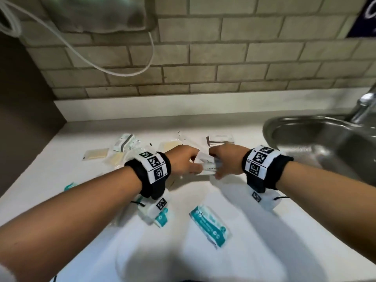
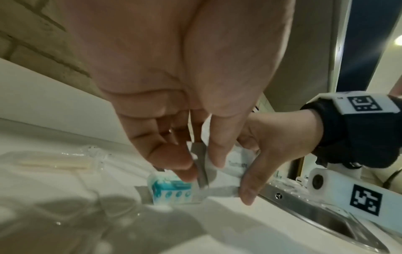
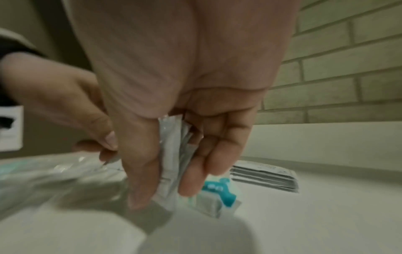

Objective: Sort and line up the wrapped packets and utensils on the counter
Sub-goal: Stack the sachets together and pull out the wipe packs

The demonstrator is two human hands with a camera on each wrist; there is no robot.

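White packets are being gathered between both hands, left hand and right hand pinching them, while one stack is sitting squared toward the bench's back edge and teal packets are lying loose near the front.

Head view: looking down and forward from above the white counter, brick-tiled wall behind, steel sink off to the side. Wrist views: super close, down low near the counter, aimed along the fingers. Shared by all three: the small white paper packets pinched above the counter.
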